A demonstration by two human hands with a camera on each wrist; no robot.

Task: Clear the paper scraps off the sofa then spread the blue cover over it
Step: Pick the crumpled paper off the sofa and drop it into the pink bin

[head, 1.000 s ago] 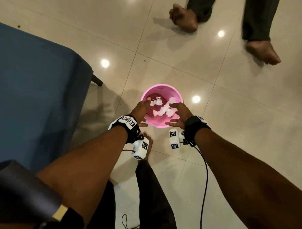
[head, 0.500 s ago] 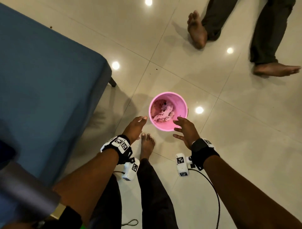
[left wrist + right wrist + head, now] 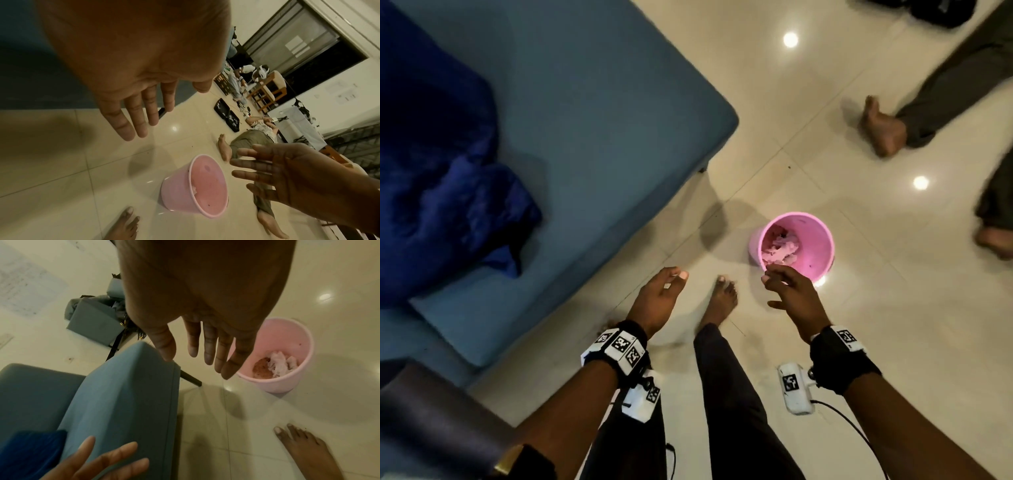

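My left hand (image 3: 659,299) hangs over the floor (image 3: 876,342) just off the front edge of the sofa (image 3: 592,113), its fingers (image 3: 131,116) straight, close together and holding nothing. My right hand (image 3: 792,301) hovers near the rim of the pink bin (image 3: 822,246), and its fingers (image 3: 207,345) are also stretched out loosely with nothing between them. The bin stands upright on the pale tiles, a little way from the sofa's corner, and the crumpled paper scraps (image 3: 780,248) lie inside it at the bottom; in the right wrist view they show as white wads (image 3: 280,364) beside something reddish that I cannot make out. The blue cover (image 3: 445,205) lies bunched in a dark heap on the sofa seat, toward its left side, well apart from both my hands. The seat around it is plain grey-blue fabric. My bare foot (image 3: 719,301) is planted on the floor between my two hands. Another person's bare feet (image 3: 881,128) and dark trouser legs rest on the tiles beyond the bin.
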